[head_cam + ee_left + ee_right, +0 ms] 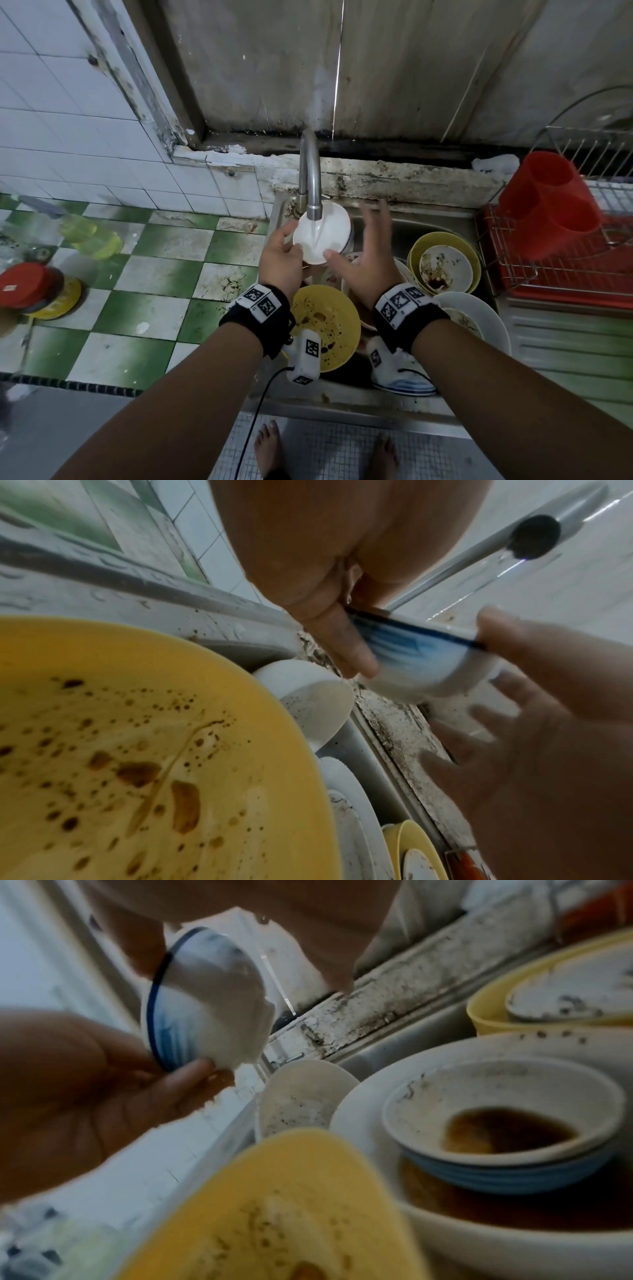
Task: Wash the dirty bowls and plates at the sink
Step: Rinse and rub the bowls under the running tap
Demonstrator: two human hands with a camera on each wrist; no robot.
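Counter at nine o'clock: a bottle of yellow liquid (90,236) and a red-lidded jar (29,287), neither in use.

Our left hand (281,255) grips the small white bowl (322,233) with the blue rim, fingers curled round its near-left edge. The bowl sits tilted under the tap (310,178), at about twelve o'clock of the sink (428,222), with water running into it. Its inside looks clean from the head view; we judge it to be in the rinse.

Our right hand (363,253) is spread wide, fingers straight and blurred, thumb tip at the bowl's near-right rim. It grips nothing.

Still dirty, left to right: a yellow plate (329,325) spotted with brown sauce at six o'clock; a cup (304,1096) lying on its side; a bowl with brown liquid (503,1118) stacked in a large white bowl (479,318); a yellow bowl (445,260) with a stained white one inside at three o'clock.

Right of the sink, the drying rack (565,270) holds only a red holder (548,202); we see no washed dishes there. We judge the task barely begun: first piece in hand, the pile untouched.
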